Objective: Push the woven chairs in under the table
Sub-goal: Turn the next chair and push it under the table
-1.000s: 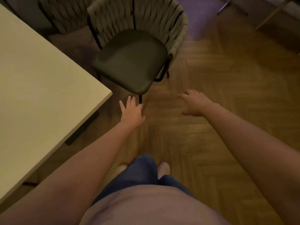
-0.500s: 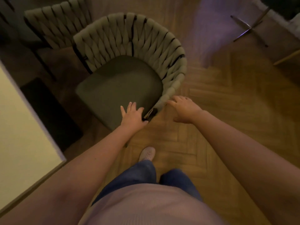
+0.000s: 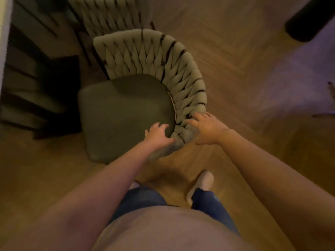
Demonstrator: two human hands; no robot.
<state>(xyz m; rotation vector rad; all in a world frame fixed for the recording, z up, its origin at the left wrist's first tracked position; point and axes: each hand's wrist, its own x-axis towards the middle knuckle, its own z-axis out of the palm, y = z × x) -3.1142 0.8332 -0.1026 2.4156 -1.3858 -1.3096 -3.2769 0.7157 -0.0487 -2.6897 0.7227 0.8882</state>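
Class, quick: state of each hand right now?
Left hand: fingers over the end of the woven chair; grip cannot be told.
Right hand: open, fingers spread against its woven back.

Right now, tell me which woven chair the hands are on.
The nearer chair, dark seat showing: left hand and right hand touch its woven rim. The second chair behind is untouched.

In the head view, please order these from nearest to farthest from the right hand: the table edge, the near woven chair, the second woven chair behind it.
1. The near woven chair: the end of its woven back lies at the fingers of the right hand.
2. The second woven chair: behind the first, at the upper left.
3. The table edge: at the far left border.
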